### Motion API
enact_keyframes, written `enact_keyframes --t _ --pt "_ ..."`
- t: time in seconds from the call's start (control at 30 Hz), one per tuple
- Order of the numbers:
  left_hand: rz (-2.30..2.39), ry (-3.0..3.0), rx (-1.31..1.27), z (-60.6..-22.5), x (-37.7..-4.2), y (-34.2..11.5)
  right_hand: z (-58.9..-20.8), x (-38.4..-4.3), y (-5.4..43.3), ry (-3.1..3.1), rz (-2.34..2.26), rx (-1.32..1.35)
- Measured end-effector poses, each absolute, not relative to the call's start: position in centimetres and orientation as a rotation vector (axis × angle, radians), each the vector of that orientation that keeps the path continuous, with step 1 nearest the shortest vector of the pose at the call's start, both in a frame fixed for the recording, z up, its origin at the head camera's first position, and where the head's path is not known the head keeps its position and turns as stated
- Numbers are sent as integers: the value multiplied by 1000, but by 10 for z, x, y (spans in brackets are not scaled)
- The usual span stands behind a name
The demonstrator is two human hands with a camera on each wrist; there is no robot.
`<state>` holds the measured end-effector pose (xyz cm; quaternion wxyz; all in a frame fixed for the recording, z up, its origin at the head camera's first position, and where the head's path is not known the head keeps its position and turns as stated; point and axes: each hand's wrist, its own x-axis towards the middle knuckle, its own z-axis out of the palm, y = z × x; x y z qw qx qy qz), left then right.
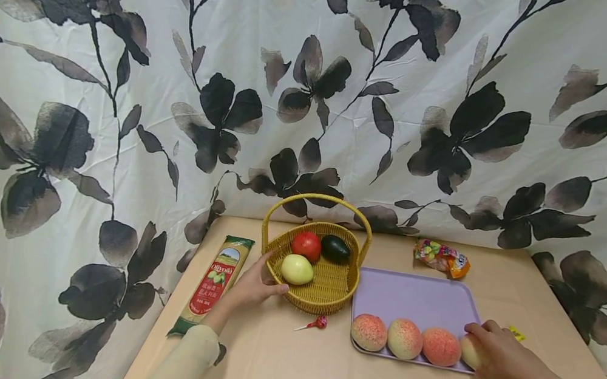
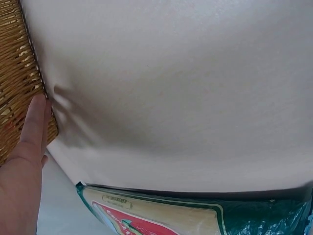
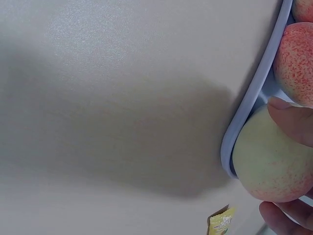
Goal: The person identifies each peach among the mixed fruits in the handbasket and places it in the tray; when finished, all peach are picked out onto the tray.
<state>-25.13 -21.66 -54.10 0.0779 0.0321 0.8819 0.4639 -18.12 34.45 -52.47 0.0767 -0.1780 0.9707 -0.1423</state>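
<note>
My right hand grips a pale peach at the right front corner of the lilac tray, with thumb and fingers on either side of it. Three more peaches, pink and speckled, line the tray's front edge, the nearest being a pink peach. On the left, my left hand rests against the outside of a yellow wicker basket, its fingers straight along the side in the left wrist view. Inside the basket lie a red tomato, a dark green avocado-shaped item and a pale yellow-green round fruit.
A pasta packet lies left of the basket, beneath the left forearm's side. In front of the basket is a red lollipop. A colourful candy bag sits behind the tray, and a small yellow wrapper is near the right hand.
</note>
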Motion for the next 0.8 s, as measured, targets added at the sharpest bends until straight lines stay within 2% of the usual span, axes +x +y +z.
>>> enact_keyframes --t 0.6,0.8 --pt "1413 2636 125 -542 -252 -216 -520 -179 346 2891 -412 -487" --pt "1223 2744 220 -526 -243 -209 -510 -180 341 2910 -376 -509"
